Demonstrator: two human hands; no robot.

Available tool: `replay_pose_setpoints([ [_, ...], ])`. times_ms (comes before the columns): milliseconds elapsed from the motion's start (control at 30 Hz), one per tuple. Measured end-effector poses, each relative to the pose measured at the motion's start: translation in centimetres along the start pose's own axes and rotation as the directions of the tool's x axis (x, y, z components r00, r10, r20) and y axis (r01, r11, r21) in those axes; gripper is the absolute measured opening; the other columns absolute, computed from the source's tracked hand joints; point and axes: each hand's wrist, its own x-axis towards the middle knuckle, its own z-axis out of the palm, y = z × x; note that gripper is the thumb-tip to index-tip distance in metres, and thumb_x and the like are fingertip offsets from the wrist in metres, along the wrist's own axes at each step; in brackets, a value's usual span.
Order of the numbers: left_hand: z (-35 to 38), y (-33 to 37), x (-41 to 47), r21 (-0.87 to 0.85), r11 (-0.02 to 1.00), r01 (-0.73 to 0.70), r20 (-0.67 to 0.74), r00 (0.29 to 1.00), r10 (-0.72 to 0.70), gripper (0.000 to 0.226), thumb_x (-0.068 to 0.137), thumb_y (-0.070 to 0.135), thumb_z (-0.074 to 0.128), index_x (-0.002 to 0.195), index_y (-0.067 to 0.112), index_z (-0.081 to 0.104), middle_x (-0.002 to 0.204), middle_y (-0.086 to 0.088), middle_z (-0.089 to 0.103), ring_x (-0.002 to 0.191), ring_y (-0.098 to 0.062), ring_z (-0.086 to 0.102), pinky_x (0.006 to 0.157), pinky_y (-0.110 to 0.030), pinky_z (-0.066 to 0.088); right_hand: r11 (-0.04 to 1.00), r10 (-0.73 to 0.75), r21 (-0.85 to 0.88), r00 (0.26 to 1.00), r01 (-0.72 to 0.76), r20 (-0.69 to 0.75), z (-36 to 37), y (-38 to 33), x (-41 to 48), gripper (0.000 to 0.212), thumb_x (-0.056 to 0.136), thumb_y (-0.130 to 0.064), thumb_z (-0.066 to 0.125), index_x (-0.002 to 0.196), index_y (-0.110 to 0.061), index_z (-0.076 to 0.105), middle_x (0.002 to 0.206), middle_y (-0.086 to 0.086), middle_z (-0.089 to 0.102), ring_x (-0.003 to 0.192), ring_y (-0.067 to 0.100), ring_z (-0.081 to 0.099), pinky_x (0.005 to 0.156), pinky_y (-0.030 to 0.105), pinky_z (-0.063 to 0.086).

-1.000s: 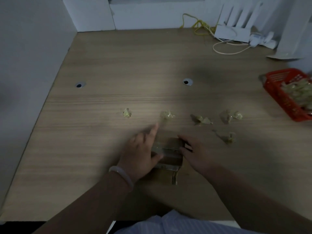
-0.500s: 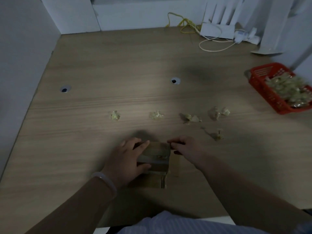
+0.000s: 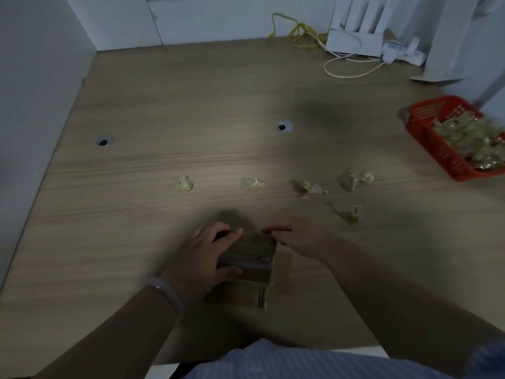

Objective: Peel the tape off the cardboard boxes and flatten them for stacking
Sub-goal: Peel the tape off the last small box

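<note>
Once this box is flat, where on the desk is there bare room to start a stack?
Best is the bare desk left of the left hand, out to the wall. The far stretch beyond the two cable holes is bare too. Crowded: the tape scraps ahead of the box, and the red basket at right.

Brown cardboard box (image 3: 250,255), red basket (image 3: 431,138), wood-grain table (image 3: 191,105), yellow cable (image 3: 297,31).

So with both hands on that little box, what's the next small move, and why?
Probably pinch the tape end at the far right corner and peel it back toward the body. The left hand clamps the cardboard box from its left side, the right hand has fingertips at that top corner, and a tape strip crosses the top.
</note>
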Motion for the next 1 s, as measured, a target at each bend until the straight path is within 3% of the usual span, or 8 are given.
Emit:
replay_pose_setpoints([
  [100, 0.2, -0.3, 0.0, -0.008, 1.000, 0.005, 0.008, 1.000, -0.005, 0.079, 0.079, 0.069, 0.052, 0.147, 0.041, 0.022, 0.146, 0.008, 0.027, 0.132, -0.015, 0.022, 0.113, -0.028, 0.020, 0.999, -0.010, 0.043, 1.000, 0.010, -0.003, 0.1, -0.2, -0.6, 0.027, 0.095, -0.012, 0.055, 0.117, -0.020, 0.069, 0.100, -0.010, 0.063, 0.095, 0.002, 0.056, 0.085, 0.014, 0.041],
  [367, 0.5, -0.1, 0.2, -0.006, 0.999, 0.053, -0.014, 0.998, -0.053, 0.078, 0.079, 0.065, 0.055, 0.146, 0.044, 0.022, 0.146, 0.010, 0.025, 0.131, -0.015, 0.023, 0.112, -0.027, 0.019, 0.976, -0.008, 0.212, 0.986, 0.044, -0.167, 1.4, 0.1, -2.8, 0.032, 0.089, -0.004, 0.063, 0.119, -0.011, 0.066, 0.111, -0.004, 0.067, 0.099, 0.002, 0.061, 0.083, 0.002, 0.041],
  [467, 0.9, 0.6, 0.3, -0.003, 0.991, 0.131, -0.055, 0.990, -0.131, 0.076, 0.081, 0.065, 0.053, 0.146, 0.044, 0.021, 0.148, 0.009, 0.024, 0.132, -0.017, 0.022, 0.110, -0.028, 0.021, 0.954, 0.092, 0.299, 0.975, -0.027, -0.203, 2.5, 0.1, -3.0, 0.036, 0.092, -0.009, 0.060, 0.128, -0.012, 0.060, 0.124, 0.001, 0.063, 0.112, 0.011, 0.059, 0.100, 0.025, 0.046],
  [533, 1.1, 1.1, 0.4, 0.000, 0.982, 0.189, -0.090, 0.978, -0.188, 0.075, 0.082, 0.065, 0.050, 0.147, 0.042, 0.020, 0.147, 0.009, 0.024, 0.130, -0.018, 0.021, 0.109, -0.029, 0.022, 0.888, 0.219, 0.442, 0.962, -0.127, -0.163, 3.3, 0.3, -3.4, 0.025, 0.092, -0.015, 0.061, 0.116, -0.020, 0.066, 0.116, 0.002, 0.066, 0.106, 0.016, 0.063, 0.095, 0.040, 0.053],
  [600, 1.3, 1.3, 0.6, 0.000, 0.976, 0.219, -0.102, 0.971, -0.217, 0.076, 0.083, 0.066, 0.048, 0.148, 0.040, 0.019, 0.147, 0.007, 0.024, 0.129, -0.019, 0.020, 0.107, -0.031, 0.025, 0.842, 0.283, 0.502, 0.954, -0.197, -0.102, 3.9, 0.7, -4.0, 0.018, 0.090, -0.020, 0.065, 0.108, -0.021, 0.068, 0.108, 0.003, 0.068, 0.096, 0.016, 0.066, 0.085, 0.040, 0.058],
  [733, 1.5, 1.3, 0.7, 0.018, 0.970, 0.243, -0.099, 0.966, -0.240, 0.077, 0.083, 0.067, 0.046, 0.148, 0.040, 0.017, 0.146, 0.008, 0.024, 0.128, -0.018, 0.020, 0.106, -0.032, 0.029, 0.855, 0.339, 0.455, 0.933, -0.250, -0.124, 4.5, 1.3, -5.0, 0.020, 0.085, -0.021, 0.071, 0.102, -0.012, 0.070, 0.089, 0.004, 0.072, 0.083, 0.017, 0.071, 0.077, 0.038, 0.060],
  [900, 1.7, 1.4, 0.7, 0.025, 0.968, 0.250, -0.117, 0.962, -0.245, 0.076, 0.083, 0.068, 0.045, 0.148, 0.039, 0.019, 0.145, 0.009, 0.025, 0.126, -0.017, 0.020, 0.103, -0.031, 0.031, 0.855, 0.361, 0.451, 0.919, -0.258, -0.159, 5.0, 0.4, -5.4, 0.006, 0.085, -0.018, 0.071, 0.085, -0.015, 0.066, 0.080, 0.004, 0.071, 0.077, 0.015, 0.071, 0.074, 0.040, 0.060],
  [1000, 1.7, 1.3, 0.4, 0.039, 0.967, 0.253, -0.123, 0.961, -0.246, 0.076, 0.083, 0.069, 0.044, 0.148, 0.038, 0.019, 0.146, 0.007, 0.026, 0.127, -0.017, 0.019, 0.104, -0.031, 0.029, 0.937, 0.322, 0.226, 0.912, -0.268, -0.253, 5.0, 0.0, -5.8, 0.010, 0.086, -0.030, 0.068, 0.082, -0.022, 0.063, 0.075, -0.004, 0.071, 0.075, 0.010, 0.068, 0.073, 0.033, 0.057],
])
